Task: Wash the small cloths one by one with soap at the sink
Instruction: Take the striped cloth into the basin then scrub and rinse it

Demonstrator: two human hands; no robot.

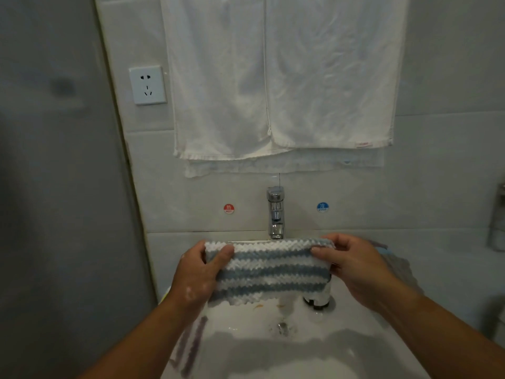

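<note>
I hold the blue-and-white striped cloth [269, 272] spread flat between my two hands, over the white sink basin [273, 354] and just in front of the faucet's spout. Its stripes run sideways and its lower edge hangs free above the basin, with its lower right corner in front of the chrome drain fitting [318, 303].

My left hand [199, 274] pinches the upper left corner, thumb [222, 255] pressed on the front and fingers curled behind the cloth. White soap suds [190, 292] cling to the back of that hand near the wrist. My right hand [355, 269] pinches the upper right corner the same way, thumb in front and fingers over the top edge.

A few orange specks [259, 306] lie on the wet basin floor below the cloth. On the sink's left rim, beside my left forearm, lies a purple-and-white striped cloth [191, 343]. Behind my right hand, on the right of the sink top, sits a small heap of other cloths [396, 266]; it is too blurred to count them.

The chrome faucet [276, 212] stands upright at the back of the sink, between a red HOT sticker [229, 209] and a blue COLD sticker [322, 207] on the tiled wall. Above it hang white towels [273, 77], overlapping. To their left is a white wall socket [147, 85].
</note>
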